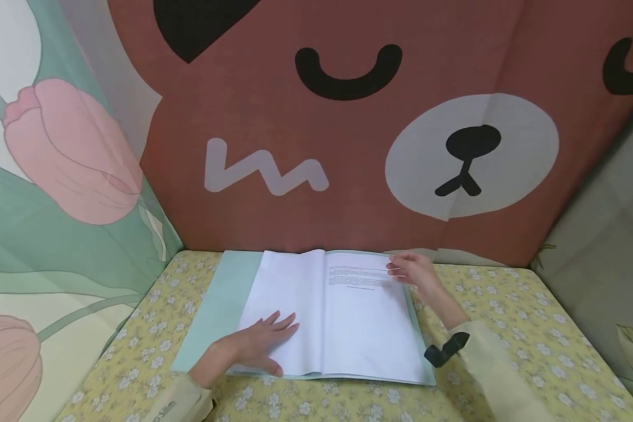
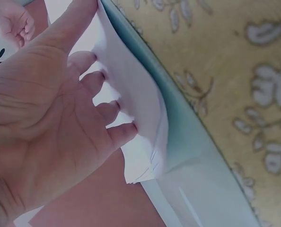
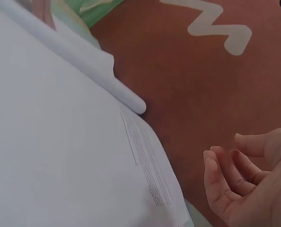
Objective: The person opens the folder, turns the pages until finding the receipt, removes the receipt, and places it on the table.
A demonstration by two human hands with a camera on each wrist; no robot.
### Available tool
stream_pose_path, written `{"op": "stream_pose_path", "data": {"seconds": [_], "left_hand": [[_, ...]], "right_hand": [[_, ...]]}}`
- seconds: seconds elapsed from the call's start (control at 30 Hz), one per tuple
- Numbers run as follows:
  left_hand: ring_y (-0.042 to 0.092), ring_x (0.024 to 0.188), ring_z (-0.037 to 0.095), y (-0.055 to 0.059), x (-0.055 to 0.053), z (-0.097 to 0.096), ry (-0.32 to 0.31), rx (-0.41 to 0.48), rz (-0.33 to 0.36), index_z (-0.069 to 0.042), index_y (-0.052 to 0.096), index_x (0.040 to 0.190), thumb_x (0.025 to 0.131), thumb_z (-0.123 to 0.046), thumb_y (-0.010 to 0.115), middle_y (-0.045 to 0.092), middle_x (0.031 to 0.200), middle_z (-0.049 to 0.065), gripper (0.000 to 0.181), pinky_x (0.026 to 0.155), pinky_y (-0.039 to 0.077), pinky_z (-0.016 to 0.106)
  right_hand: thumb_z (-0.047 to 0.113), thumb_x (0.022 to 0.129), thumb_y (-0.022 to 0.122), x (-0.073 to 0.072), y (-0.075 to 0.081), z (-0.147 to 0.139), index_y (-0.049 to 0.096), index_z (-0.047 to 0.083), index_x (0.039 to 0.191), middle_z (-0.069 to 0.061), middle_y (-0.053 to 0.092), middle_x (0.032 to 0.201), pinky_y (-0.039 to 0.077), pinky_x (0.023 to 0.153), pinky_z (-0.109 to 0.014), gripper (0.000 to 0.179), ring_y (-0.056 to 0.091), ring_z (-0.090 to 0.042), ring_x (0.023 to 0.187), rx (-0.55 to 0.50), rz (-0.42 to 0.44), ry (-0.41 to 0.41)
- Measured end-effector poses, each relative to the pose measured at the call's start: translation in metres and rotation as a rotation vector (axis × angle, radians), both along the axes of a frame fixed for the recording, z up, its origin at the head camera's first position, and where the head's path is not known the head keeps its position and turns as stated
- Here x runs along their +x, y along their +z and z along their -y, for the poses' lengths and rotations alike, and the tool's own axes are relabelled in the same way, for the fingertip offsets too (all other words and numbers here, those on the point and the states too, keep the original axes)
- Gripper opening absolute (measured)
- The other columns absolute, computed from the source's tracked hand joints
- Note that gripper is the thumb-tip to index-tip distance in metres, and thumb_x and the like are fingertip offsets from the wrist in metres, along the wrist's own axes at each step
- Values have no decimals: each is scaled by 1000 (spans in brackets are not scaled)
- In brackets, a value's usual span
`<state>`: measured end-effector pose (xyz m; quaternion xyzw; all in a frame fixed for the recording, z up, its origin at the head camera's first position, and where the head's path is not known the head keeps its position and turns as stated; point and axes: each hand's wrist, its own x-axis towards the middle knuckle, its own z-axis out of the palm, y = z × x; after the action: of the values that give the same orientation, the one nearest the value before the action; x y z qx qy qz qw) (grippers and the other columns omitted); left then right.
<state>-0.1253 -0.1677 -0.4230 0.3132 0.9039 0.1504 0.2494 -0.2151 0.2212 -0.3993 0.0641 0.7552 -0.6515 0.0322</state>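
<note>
I see the mint-green folder [image 1: 216, 299] open on the tabletop [image 1: 527, 316], its spine [image 1: 323, 322] running near to far along the pages' long axis; left of the spine, the left hand [image 1: 258, 341] presses with spread fingers; right of it, the right hand [image 1: 419, 274] is released

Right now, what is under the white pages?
Under the pages, a green cover shows at the left, and below that, floral cloth. What lies beneath the middle of the pages is covered and cannot be seen.

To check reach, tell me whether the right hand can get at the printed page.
Probably yes: the right hand hovers at the upper right edge of the printed page, with nothing visible between them.
</note>
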Motion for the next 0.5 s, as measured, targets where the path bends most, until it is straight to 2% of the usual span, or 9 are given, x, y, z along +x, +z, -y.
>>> {"op": "stream_pose_path", "data": {"seconds": [0.13,0.3,0.4,0.5], "left_hand": [[8,157,41,-1,0,0,14,16,8,-10,30,164,85,-46,82,18,172,9,101,123,15,63],[6,158,38,-5,0,0,31,7,12,-13,30,164,85,-47,81,17,173,5,100,124,14,61],[6,158,39,-5,0,0,32,11,16,-13,30,165,85,-47,81,17,173,6,100,124,14,61],[7,157,41,-4,0,1,23,19,12,-11,29,165,86,-48,81,17,173,8,101,123,14,63]], "right_hand": [[18,104,65,-2,-2,-5,61,-11,125,-13,74,101,60,75,-27,36,72,-19,86,87,-25,-28],[15,102,67,-1,-5,-12,63,-11,120,-17,73,103,61,83,-39,32,72,-25,89,176,-64,-28],[13,101,68,-1,-8,-16,63,-12,117,-18,71,101,61,84,-44,30,72,-32,92,256,-98,-8],[11,99,70,-1,-12,-20,63,-12,115,-20,69,101,60,79,-45,29,69,-38,93,388,-154,34]]}}
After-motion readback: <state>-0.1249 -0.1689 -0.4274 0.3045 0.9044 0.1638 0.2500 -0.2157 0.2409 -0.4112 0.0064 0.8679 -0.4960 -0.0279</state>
